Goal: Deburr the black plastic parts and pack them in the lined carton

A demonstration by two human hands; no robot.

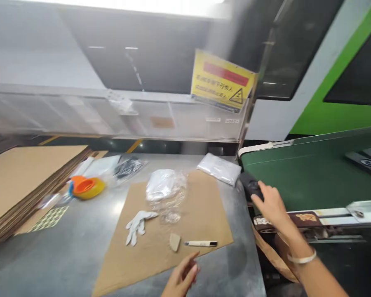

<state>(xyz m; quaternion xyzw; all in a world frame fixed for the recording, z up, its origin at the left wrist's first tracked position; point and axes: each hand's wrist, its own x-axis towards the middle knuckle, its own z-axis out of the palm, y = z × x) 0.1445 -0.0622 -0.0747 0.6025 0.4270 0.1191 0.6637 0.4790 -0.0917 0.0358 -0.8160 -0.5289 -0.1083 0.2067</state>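
Note:
My right hand (270, 204) reaches to the near left corner of the green conveyor belt (306, 177), its fingers curled over a small black object (250, 185) there. A pale bracelet (301, 259) is on that wrist. My left hand (182, 276) hovers low over the front edge of a brown cardboard sheet (200, 214), fingers loosely extended and holding nothing. Nearest to it on the sheet are a white pen-like marker (200, 243) and a small beige scrap (174, 242). A white glove (139, 225) and a crumpled clear plastic bag (165, 189) lie farther up the sheet.
The sheet lies on a metal table (64, 251). A white packet (219, 168) sits at its back right. An orange-and-yellow object (86, 187) and a stack of cardboard (21, 181) are at the left. Behind hang a clear guard (80, 115) and a yellow warning sign (221, 80).

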